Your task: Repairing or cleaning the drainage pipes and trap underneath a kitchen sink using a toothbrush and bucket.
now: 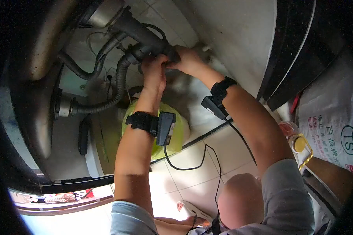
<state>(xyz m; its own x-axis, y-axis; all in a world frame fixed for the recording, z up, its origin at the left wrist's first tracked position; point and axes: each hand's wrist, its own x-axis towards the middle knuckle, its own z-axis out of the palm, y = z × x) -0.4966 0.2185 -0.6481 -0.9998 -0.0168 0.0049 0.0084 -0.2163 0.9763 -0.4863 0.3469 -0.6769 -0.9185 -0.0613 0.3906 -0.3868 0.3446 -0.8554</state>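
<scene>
My left hand is closed on the lower end of a dark grey plastic drain pipe under a sink. My right hand grips the same pipe end from the right, its fingertips partly hidden by it. Corrugated hoses branch off to the left, one reaching a metal drain fitting. A thin black cable runs behind the pipe. Both my wrists carry black strapped devices with cables hanging down.
A yellow-green bag sits below my hands on the cabinet floor. A white printed sack and a yellow-capped bottle stand at right. The dark cabinet front edge crosses below. My bare knee is near the bottom.
</scene>
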